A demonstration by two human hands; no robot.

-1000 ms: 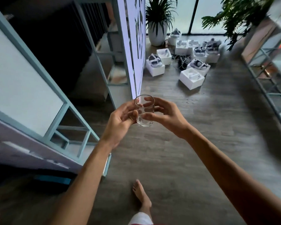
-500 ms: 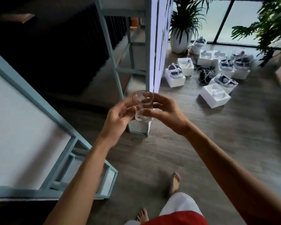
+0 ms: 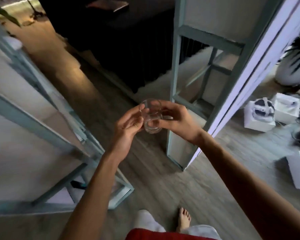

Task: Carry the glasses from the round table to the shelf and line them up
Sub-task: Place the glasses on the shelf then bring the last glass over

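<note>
A small clear drinking glass (image 3: 151,116) is held upright in front of me at chest height, above the wooden floor. My left hand (image 3: 126,126) touches its left side with the fingertips near the rim. My right hand (image 3: 177,119) grips it from the right, fingers wrapped around the body. A pale blue metal shelf unit (image 3: 42,118) stands at my left, and a second blue shelf frame (image 3: 177,70) rises just beyond the glass. The round table is out of view.
A white panel (image 3: 260,70) runs along the right side of the far shelf frame. White boxes (image 3: 258,115) with headsets and cables lie on the floor at right, by a potted plant (image 3: 291,66). A dark recess lies ahead. My bare foot (image 3: 183,220) is below.
The view has swung left while I walk: the boxes and plant slid to the right edge and the shelves came closer. Both hands keep the glass in the same hold.
</note>
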